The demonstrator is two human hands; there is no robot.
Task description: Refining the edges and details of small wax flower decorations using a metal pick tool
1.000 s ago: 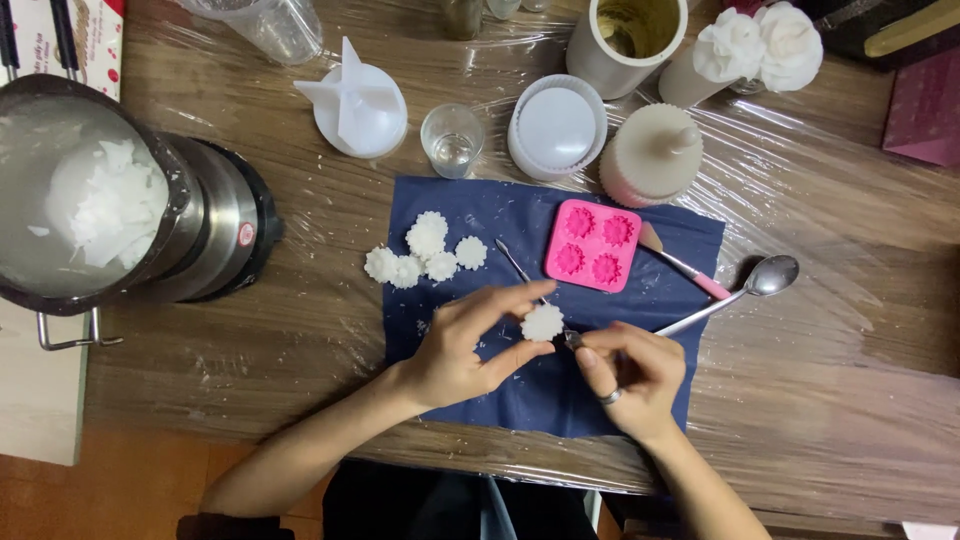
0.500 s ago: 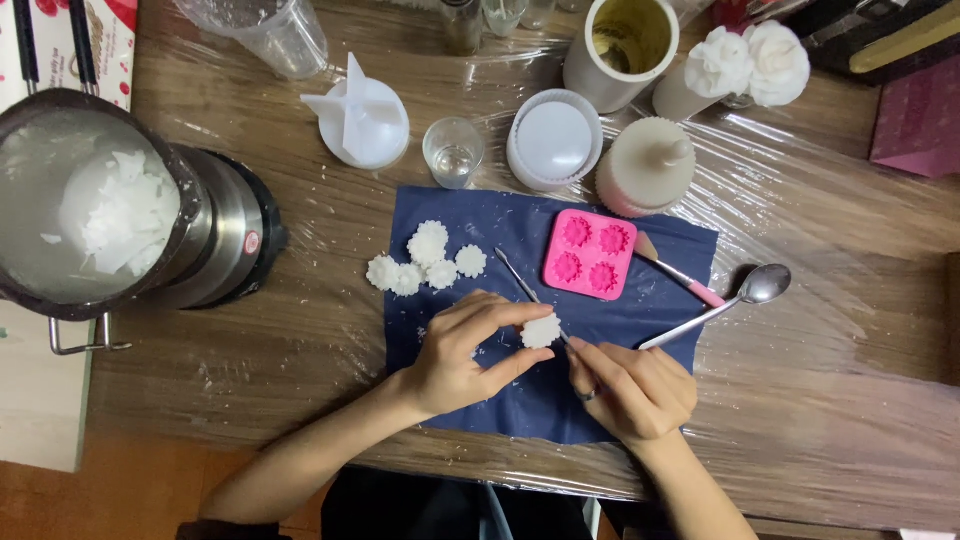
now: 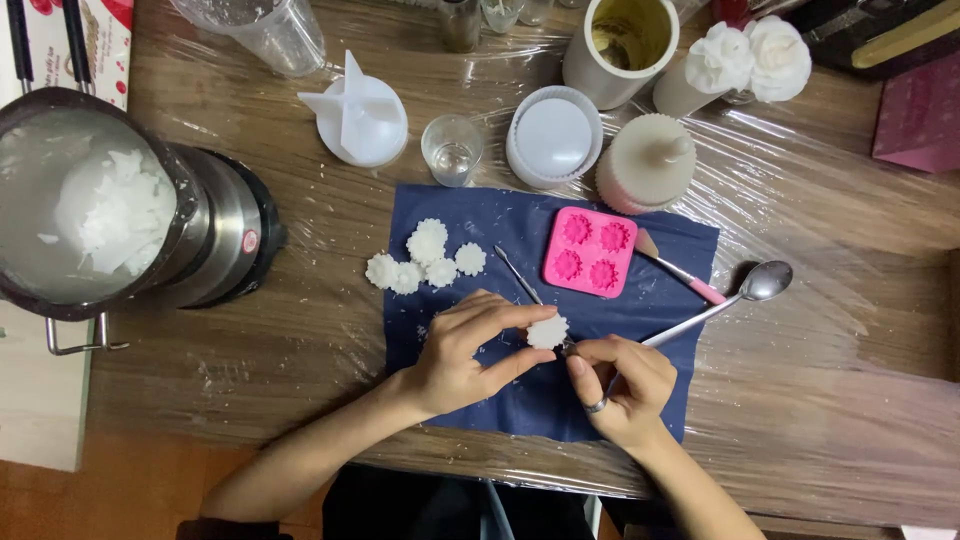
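While the left hand (image 3: 455,355) pinches a small white flower-shaped wax piece (image 3: 547,331) over the dark blue cloth (image 3: 500,225), right hand (image 3: 620,385) fingers, pressed together, trim its edge; turning it likely follows.

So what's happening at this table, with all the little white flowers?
A person holds a small white flower-shaped wax piece in the left hand, while the right hand works at its edge with a thin tool that is mostly hidden. This happens over a dark blue cloth. More white flowers lie in a cluster nearby, beside a pink flower mould and a spoon.
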